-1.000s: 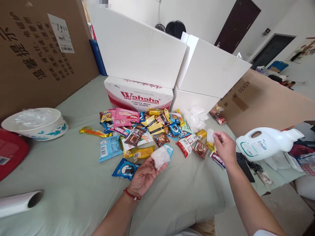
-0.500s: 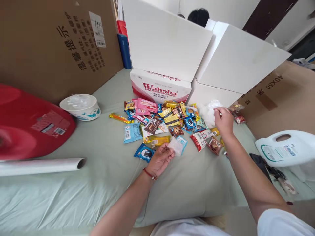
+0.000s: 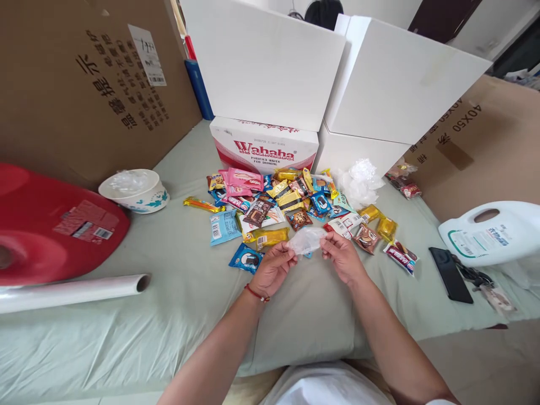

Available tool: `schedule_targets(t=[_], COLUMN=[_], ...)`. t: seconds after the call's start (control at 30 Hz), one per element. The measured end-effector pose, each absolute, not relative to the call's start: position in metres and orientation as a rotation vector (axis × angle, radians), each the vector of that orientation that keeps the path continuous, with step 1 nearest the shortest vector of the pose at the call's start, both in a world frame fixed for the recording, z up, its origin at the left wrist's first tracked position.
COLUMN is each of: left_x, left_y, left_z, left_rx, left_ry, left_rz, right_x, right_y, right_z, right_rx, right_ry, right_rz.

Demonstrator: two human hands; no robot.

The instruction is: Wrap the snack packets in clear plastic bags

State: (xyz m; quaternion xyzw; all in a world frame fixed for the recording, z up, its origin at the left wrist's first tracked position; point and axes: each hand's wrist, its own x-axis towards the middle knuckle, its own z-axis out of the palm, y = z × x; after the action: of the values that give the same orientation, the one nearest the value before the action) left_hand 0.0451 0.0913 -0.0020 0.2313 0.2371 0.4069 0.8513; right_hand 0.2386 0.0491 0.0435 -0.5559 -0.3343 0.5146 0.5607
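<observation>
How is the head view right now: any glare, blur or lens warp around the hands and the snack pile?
Head view: even daylight, soft shadows, no harsh glare. The left hand and right hand are sharp, holding a clear plastic bag between them; the snack packets are readable. Wide-angle warp bends the white boxes and cardboard box toward the edges.

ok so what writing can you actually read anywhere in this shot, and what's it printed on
"Wahaha", then "PURIFIED WATER": red-and-white cardboard carton.
"40X50", upside down: flat brown cardboard sheet on the right.
Large Chinese characters, upside down, and a white sticker too small to read: big brown cardboard box on the left.
Snack wrappers, white plastic jug label, red plastic lid sticker: too small.
</observation>
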Motion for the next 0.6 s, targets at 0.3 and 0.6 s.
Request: schedule_targets(t=[0.3, 0.6], left_x=[0.050, 0.050], left_y=[0.080, 0.090], left_z=[0.004, -0.005], left_rx=[0.709, 0.775], left_ry=[0.466, 0.719], left_rz=[0.926, 0.989], right_x=[0.233, 0.230], right_y=[0.029, 0.024], right_z=[0.038, 0.028], right_rx=[-1.084, -1.176], right_ry=[-0.321, -0.428], right_rz=[1.437, 1.475])
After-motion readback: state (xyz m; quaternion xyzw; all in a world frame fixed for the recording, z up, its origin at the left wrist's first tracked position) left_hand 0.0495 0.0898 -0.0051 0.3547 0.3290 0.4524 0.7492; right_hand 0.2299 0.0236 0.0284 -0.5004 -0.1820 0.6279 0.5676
